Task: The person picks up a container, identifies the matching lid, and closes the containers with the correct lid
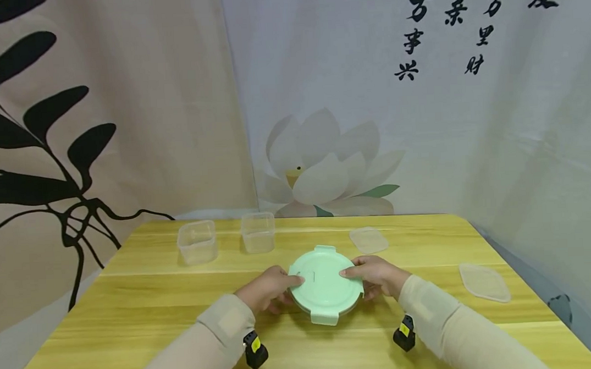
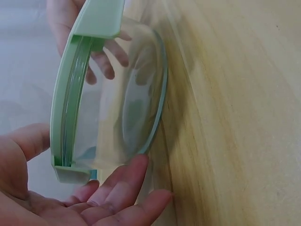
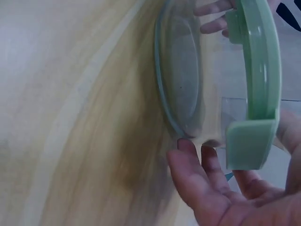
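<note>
A round clear glass food container (image 2: 113,108) with a mint-green snap-on lid (image 1: 325,281) is between both hands, low over the wooden tabletop. My left hand (image 1: 270,287) holds its left side, thumb on top of the lid and fingers beneath near the glass base. On the opposite side my right hand (image 1: 379,275) grips it the same way, thumb on the lid's right part. Locking flaps stick out around the rim, one of them (image 1: 324,318) facing me. In the right wrist view, a green flap (image 3: 251,143) sits beside the right palm. Nothing shows inside the glass.
Two clear plastic tubs (image 1: 197,242) stand at the back left of the wooden table (image 1: 158,322). A translucent flat lid (image 1: 369,240) lies behind the right hand, and another flat lid (image 1: 485,282) lies near the right edge. A printed cloth (image 1: 173,102) hangs behind the table.
</note>
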{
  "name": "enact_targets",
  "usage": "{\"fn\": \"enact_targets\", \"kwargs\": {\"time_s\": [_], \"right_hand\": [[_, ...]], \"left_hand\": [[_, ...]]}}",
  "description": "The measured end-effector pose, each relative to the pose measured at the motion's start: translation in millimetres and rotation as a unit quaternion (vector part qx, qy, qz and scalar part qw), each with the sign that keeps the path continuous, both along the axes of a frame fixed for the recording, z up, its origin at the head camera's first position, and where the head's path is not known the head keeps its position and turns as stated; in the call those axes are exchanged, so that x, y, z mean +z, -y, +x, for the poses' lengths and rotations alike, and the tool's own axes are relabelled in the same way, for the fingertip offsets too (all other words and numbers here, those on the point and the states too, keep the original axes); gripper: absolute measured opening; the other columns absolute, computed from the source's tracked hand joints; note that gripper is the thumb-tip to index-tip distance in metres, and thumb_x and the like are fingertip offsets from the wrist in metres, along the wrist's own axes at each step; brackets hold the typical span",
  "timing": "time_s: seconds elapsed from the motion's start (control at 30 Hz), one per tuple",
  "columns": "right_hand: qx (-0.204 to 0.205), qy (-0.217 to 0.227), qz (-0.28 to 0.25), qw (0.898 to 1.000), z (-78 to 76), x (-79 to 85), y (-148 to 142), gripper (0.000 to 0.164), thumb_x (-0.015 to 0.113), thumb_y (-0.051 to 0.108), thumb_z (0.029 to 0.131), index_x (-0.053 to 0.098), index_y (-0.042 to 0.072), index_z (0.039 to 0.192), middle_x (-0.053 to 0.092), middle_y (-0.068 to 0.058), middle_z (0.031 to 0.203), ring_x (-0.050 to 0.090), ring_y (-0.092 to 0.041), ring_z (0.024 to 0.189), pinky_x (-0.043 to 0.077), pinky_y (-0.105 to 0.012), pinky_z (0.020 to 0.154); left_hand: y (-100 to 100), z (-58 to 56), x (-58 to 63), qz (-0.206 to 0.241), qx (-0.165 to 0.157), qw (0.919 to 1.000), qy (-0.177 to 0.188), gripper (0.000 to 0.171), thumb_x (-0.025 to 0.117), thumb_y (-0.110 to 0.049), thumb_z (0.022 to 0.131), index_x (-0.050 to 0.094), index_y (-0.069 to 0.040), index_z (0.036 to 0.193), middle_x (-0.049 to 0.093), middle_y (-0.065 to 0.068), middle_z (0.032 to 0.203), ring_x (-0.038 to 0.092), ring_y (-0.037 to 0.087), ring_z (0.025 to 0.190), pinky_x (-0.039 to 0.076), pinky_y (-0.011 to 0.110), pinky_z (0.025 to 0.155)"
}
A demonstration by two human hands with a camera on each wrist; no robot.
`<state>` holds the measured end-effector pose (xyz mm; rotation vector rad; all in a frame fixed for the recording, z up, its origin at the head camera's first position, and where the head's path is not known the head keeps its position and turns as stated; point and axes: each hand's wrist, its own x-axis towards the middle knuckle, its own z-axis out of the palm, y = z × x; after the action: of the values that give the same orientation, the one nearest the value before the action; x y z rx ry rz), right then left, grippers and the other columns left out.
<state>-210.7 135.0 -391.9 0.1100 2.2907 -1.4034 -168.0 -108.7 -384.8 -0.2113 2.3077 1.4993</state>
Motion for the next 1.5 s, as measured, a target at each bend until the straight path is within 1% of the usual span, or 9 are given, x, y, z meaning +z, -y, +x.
{"fn": "enact_targets", "kwargs": {"time_s": [0.3, 0.5, 0.67, 0.77, 0.9, 1.13, 1.27, 1.37, 1.5], "right_hand": [[0.014, 0.004, 0.026, 1.000, -4.8, 4.7, 3.1, 0.036, 0.070, 0.029, 0.088, 0.060, 0.004, 0.113, 0.066, -0.007, 0.088, 0.061, -0.018, 0.067, 0.053, -0.034, 0.057], [0.025, 0.007, 0.030, 0.999, -11.5, 5.3, 6.3, 0.032, 0.069, 0.027, 0.089, 0.060, 0.003, 0.108, 0.065, -0.009, 0.090, 0.064, -0.021, 0.074, 0.056, -0.039, 0.064], [0.036, 0.010, 0.021, 0.999, -14.6, 5.5, 5.6, 0.029, 0.068, 0.028, 0.089, 0.060, 0.005, 0.105, 0.066, -0.009, 0.088, 0.064, -0.019, 0.071, 0.055, -0.038, 0.060], [0.039, 0.010, 0.015, 0.999, -14.8, 5.6, 5.4, 0.031, 0.068, 0.029, 0.090, 0.060, 0.005, 0.108, 0.066, -0.008, 0.088, 0.065, -0.018, 0.070, 0.055, -0.037, 0.060], [0.029, 0.002, 0.011, 1.000, -12.6, 6.3, 6.3, 0.038, 0.069, 0.029, 0.089, 0.059, 0.003, 0.114, 0.066, -0.009, 0.092, 0.065, -0.019, 0.073, 0.056, -0.042, 0.065], [0.000, -0.032, 0.008, 0.999, -4.6, 7.9, 5.3, 0.051, 0.071, 0.032, 0.088, 0.054, -0.002, 0.122, 0.061, -0.015, 0.106, 0.062, -0.025, 0.086, 0.055, -0.047, 0.071], [-0.017, -0.030, -0.006, 0.999, 3.4, 8.7, -0.6, 0.066, 0.070, 0.040, 0.087, 0.046, -0.002, 0.132, 0.058, -0.017, 0.116, 0.063, -0.026, 0.090, 0.054, -0.041, 0.065], [-0.022, -0.014, -0.012, 1.000, 11.8, 6.5, -7.4, 0.069, 0.069, 0.041, 0.087, 0.042, -0.001, 0.136, 0.061, -0.015, 0.113, 0.065, -0.023, 0.087, 0.054, -0.037, 0.060], [-0.011, 0.008, -0.029, 0.999, 23.9, 1.5, -14.2, 0.068, 0.068, 0.039, 0.088, 0.043, -0.004, 0.134, 0.065, -0.016, 0.109, 0.067, -0.027, 0.092, 0.057, -0.042, 0.064]], "left_hand": [[2.3, 7.3, -2.6, 0.008, -0.008, 0.9999, 0.013, 0.037, 0.067, -0.028, 0.091, 0.045, 0.000, 0.101, 0.056, 0.016, 0.096, 0.065, 0.029, 0.085, 0.054, 0.049, 0.065], [2.8, 8.9, -2.5, -0.001, -0.019, 0.9997, 0.015, 0.050, 0.067, -0.029, 0.090, 0.046, 0.006, 0.118, 0.058, 0.017, 0.093, 0.066, 0.027, 0.084, 0.054, 0.049, 0.065], [3.8, 6.8, 0.4, -0.009, -0.032, 0.9993, 0.018, 0.060, 0.068, -0.029, 0.089, 0.043, 0.009, 0.127, 0.059, 0.018, 0.095, 0.066, 0.030, 0.084, 0.055, 0.050, 0.064], [5.3, 1.8, 2.8, -0.014, -0.032, 0.9992, 0.020, 0.055, 0.069, -0.032, 0.088, 0.048, 0.007, 0.120, 0.058, 0.018, 0.094, 0.063, 0.031, 0.083, 0.055, 0.051, 0.064], [4.6, -8.3, 4.3, -0.014, -0.018, 0.9997, 0.009, 0.040, 0.065, -0.035, 0.090, 0.054, 0.000, 0.105, 0.059, 0.015, 0.091, 0.061, 0.030, 0.080, 0.054, 0.048, 0.064], [1.0, -27.3, 4.2, -0.009, -0.018, 0.9997, -0.016, 0.022, 0.058, -0.025, 0.096, 0.055, -0.003, 0.099, 0.060, 0.011, 0.094, 0.062, 0.026, 0.081, 0.051, 0.049, 0.072], [0.4, -30.6, 2.9, -0.001, -0.017, 0.9998, -0.011, 0.019, 0.059, -0.023, 0.096, 0.054, -0.004, 0.097, 0.059, 0.011, 0.092, 0.062, 0.025, 0.079, 0.053, 0.043, 0.066], [0.4, -30.3, 2.3, 0.007, -0.013, 0.9999, -0.008, 0.019, 0.059, -0.022, 0.096, 0.053, -0.004, 0.097, 0.060, 0.010, 0.091, 0.063, 0.024, 0.075, 0.054, 0.041, 0.063], [1.2, -28.8, 1.2, 0.008, -0.012, 0.9999, -0.009, 0.018, 0.060, -0.022, 0.096, 0.053, -0.005, 0.096, 0.059, 0.010, 0.088, 0.062, 0.022, 0.071, 0.055, 0.040, 0.062]]}}
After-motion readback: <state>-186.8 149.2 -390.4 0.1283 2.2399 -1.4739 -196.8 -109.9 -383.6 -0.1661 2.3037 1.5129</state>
